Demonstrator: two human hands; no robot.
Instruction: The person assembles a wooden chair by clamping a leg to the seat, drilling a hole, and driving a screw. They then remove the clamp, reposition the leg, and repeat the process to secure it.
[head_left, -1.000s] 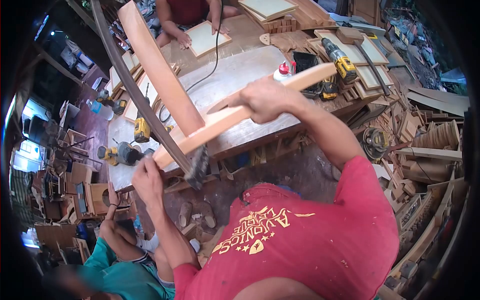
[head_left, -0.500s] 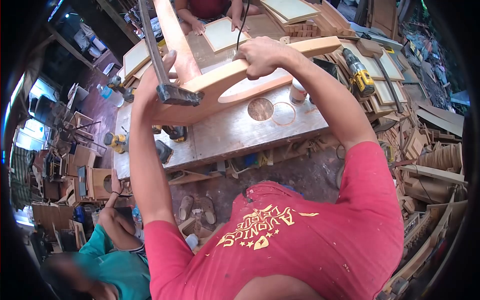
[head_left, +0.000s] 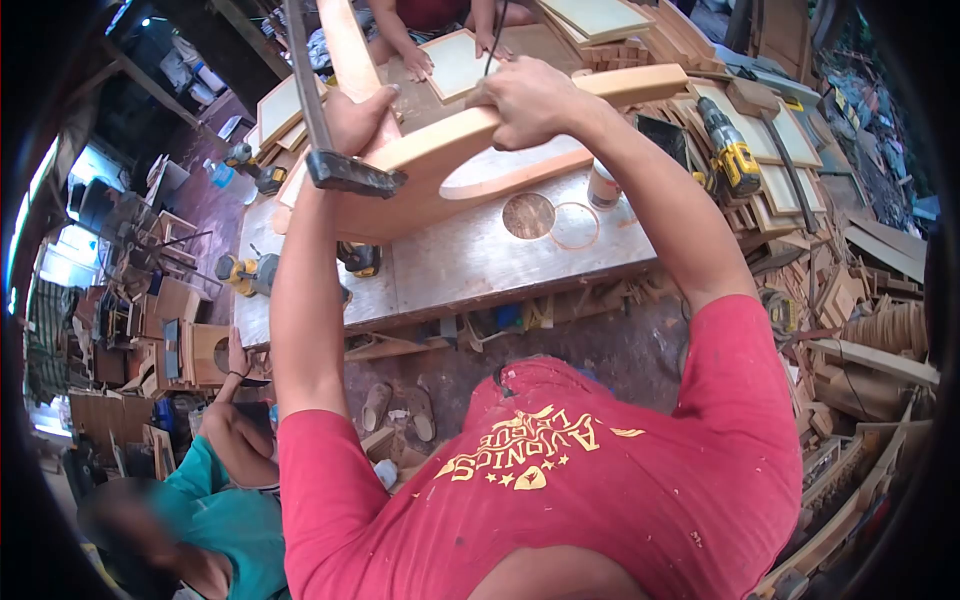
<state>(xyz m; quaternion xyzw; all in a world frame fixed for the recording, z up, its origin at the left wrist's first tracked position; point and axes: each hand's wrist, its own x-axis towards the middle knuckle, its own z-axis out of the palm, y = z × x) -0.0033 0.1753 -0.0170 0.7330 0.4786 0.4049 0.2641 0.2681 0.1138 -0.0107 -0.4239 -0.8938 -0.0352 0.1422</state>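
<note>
A curved wooden frame (head_left: pixel 450 148) stands on the metal-topped bench (head_left: pixel 470 255), with a long wooden plank (head_left: pixel 348 50) rising behind its left part. My left hand (head_left: pixel 360 120) is at that junction, its thumb against the plank and its other fingers partly hidden. Over the top edge of the frame my right hand (head_left: pixel 525 105) is closed, its fingers wrapped round the wood. A long metal bar clamp (head_left: pixel 350 175) hangs in front of my left wrist, its dark jaw near the frame's left end. A thin black cable passes beside my right hand.
Yellow drills lie at the bench's left (head_left: pixel 245 272) and on stacked panels at the right (head_left: pixel 735 160). A small can (head_left: pixel 603 185) stands behind a round hole. Across the bench, a co-worker's hands touch a pale panel (head_left: pixel 455 62). A person in green (head_left: pixel 225 520) sits lower left.
My left hand has moved up and right, closer to the plank. The view has shifted slightly. My right hand keeps its hold on the frame.
</note>
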